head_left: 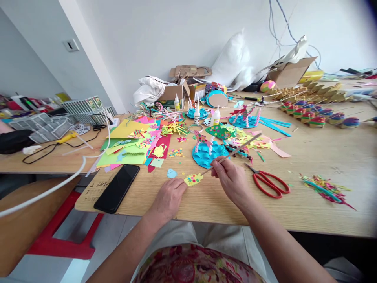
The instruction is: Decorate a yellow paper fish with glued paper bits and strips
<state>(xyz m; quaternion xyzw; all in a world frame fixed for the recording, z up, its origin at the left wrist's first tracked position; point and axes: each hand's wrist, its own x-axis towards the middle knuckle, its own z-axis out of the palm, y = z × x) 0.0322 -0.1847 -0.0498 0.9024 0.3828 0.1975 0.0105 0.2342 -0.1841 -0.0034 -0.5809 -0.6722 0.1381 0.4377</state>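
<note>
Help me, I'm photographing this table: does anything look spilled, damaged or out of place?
Nothing looks clearly damaged. Loose yellow and orange dots lie directly on the tabletop, so they look spilled, though perhaps left so deliberately. Handwriting beside the black phone also looks odd, seemingly on the tabletop itself.

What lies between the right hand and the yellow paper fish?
In the head view, the lower end of a thin stick, held in the right hand, leads to the yellow paper fish.
</note>
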